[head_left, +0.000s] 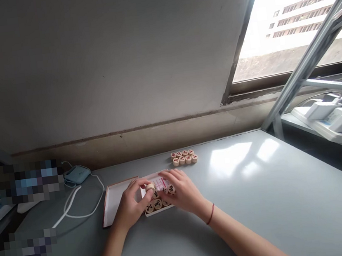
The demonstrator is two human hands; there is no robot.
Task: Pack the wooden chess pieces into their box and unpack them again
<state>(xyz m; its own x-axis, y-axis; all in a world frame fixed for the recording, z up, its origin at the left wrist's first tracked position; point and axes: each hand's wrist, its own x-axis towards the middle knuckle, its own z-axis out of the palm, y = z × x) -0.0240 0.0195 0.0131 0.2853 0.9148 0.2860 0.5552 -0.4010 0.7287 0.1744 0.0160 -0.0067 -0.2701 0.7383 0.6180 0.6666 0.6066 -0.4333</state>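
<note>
My left hand (133, 202) pinches a round wooden Chinese chess piece (150, 186) between thumb and fingers, just above the left side of a shallow white box (160, 212). Inside the box lie several more chess pieces (157, 204) with black characters, and a clear-wrapped sheet with red lines (160, 183) shows behind them. My right hand (183, 189) reaches over the box's right side, its thumb and fingers apart around a black-marked piece (171, 189). Part of the box and some pieces are hidden under that hand.
Behind the box, red-marked chess pieces (185, 158) stand in two short rows. The box lid (115, 199) lies open side up on the left. A blue device (77, 174) and a white cable (86, 215) are farther left on the grey table (261, 200). A metal post (300, 66) rises at right.
</note>
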